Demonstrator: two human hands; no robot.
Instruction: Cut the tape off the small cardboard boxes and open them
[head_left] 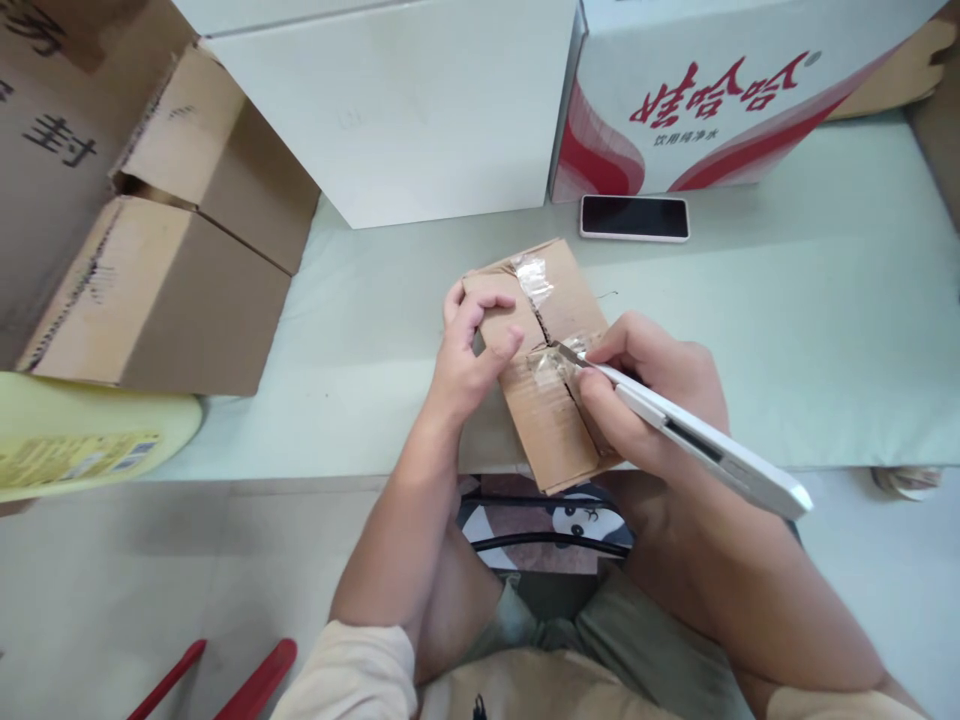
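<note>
Left hand [472,345] holding the edge of a brown rectangular cardboard box [555,425], apparently steadying it, while the right hand [660,390] grips a slim white utility knife [701,437] angled toward the clear-taped seam [541,322].

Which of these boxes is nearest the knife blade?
The small taped cardboard box that the left hand holds, under the utility knife in the right hand; the plain white box, red-lettered carton and left-side brown boxes stand farther away.
</note>
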